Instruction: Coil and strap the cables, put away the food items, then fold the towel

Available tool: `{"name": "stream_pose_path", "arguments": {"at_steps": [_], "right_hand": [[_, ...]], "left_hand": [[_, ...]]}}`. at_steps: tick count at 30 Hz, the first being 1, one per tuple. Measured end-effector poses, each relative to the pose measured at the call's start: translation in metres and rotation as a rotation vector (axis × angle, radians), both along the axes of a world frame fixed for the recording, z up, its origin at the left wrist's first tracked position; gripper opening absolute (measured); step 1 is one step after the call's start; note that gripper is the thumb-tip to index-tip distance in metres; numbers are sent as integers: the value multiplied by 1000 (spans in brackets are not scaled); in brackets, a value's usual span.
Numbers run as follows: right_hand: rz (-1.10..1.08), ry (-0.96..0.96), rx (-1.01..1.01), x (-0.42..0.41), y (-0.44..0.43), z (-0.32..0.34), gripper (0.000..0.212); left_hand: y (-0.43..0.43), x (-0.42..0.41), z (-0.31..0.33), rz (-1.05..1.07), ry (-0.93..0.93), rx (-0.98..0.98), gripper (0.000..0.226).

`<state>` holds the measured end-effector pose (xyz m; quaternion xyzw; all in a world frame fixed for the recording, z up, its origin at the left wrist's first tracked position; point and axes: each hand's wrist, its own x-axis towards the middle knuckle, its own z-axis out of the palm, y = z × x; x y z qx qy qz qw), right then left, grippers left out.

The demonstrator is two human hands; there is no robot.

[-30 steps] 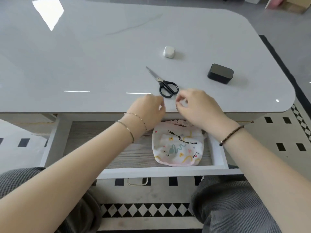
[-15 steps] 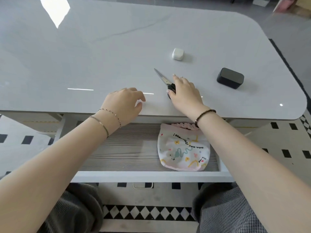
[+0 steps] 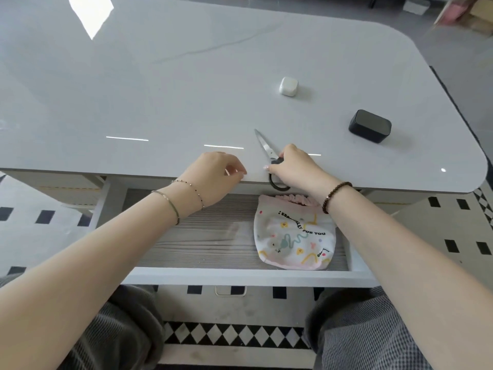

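Scissors [image 3: 266,148] in grip of right hand [image 3: 296,167], left hand [image 3: 213,177] loosely curled, empty; pouch [image 3: 293,237] reads "FOR YOU".

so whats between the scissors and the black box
Past the right hand gripping the scissors, the head view shows only bare table up to the black box, crossed by a glare streak.

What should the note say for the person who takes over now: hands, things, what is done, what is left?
Right hand: fingers grip the handles of the scissors at the near edge of the table.
Left hand: loosely curled at that edge, nothing seen in it.
Open drawer: a printed pouch lies inside. White case and black case stand on the table.
Done: cannot tell. Left: no cable, food or towel is in view, so every step seems open.
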<state>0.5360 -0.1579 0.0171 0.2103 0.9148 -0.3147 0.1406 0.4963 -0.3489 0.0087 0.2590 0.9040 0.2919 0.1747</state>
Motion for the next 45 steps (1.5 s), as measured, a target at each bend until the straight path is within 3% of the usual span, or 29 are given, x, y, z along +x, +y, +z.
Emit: {"name": "stream_pose_path", "arguments": {"at_steps": [6,9,18,21,24,28,32,38,45], "right_hand": [[13,37,-459,26,-37,21,19],[78,-37,-495,40,-44,21,21],[156,-435,-735,60,-54,16,17],[84,-468,-726,57,-58,-6,12],[0,-440,-678,51,-60,-32,7],[-79,-423,-539,47,-61,-75,26],[24,-405,-272,54,-73,-111,31],[22,-407,-267,63,-78,-122,26],[150,-324,-161,59,-77,-113,16]], "left_hand": [[8,14,18,231,-753,418,36],[-5,19,25,227,-928,308,25],[-33,21,15,-138,-1234,-136,29],[-30,23,-11,-9,-1187,-163,26],[-25,25,-48,184,-948,-212,18],[-18,35,-80,315,-888,-150,9],[-12,44,-97,349,-857,-151,16],[-8,51,-105,286,-836,-226,36],[-2,51,-103,114,-731,-346,22]]}}
